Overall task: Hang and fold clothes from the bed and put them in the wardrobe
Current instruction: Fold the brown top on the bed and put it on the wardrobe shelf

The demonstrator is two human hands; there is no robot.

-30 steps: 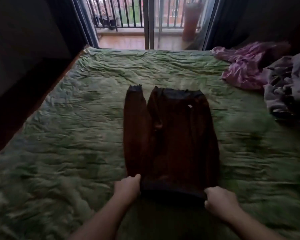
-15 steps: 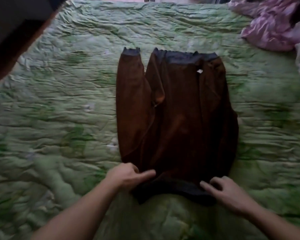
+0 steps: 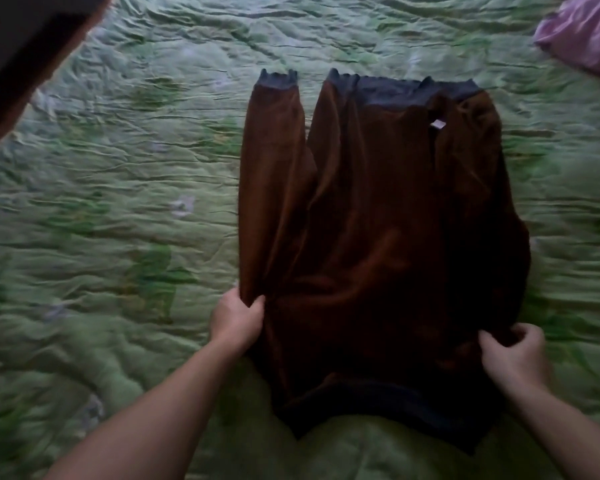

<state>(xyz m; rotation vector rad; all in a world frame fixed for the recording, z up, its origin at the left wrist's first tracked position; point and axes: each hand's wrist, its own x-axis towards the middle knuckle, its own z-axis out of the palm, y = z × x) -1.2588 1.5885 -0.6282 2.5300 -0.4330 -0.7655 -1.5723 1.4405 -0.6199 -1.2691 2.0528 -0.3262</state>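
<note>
A brown sweater (image 3: pixel 378 220) with dark grey cuffs and hem lies flat on the green quilted bed (image 3: pixel 118 202), sleeves folded lengthwise so the cuffs point away from me. My left hand (image 3: pixel 236 318) pinches the sweater's left edge near its lower part. On the opposite side, my right hand (image 3: pixel 515 358) grips the right edge at about the same height. The dark band nearest me (image 3: pixel 395 407) sits below both hands.
A pink garment (image 3: pixel 586 43) lies crumpled at the bed's far right corner. A dark wooden bed frame or wall (image 3: pixel 21 57) runs along the upper left. Wrinkled green quilt surrounds the sweater on all sides.
The view has tilted down and closer to the bed. Both hands moved from the sweater's near band up onto its side edges and closed on the fabric.
</note>
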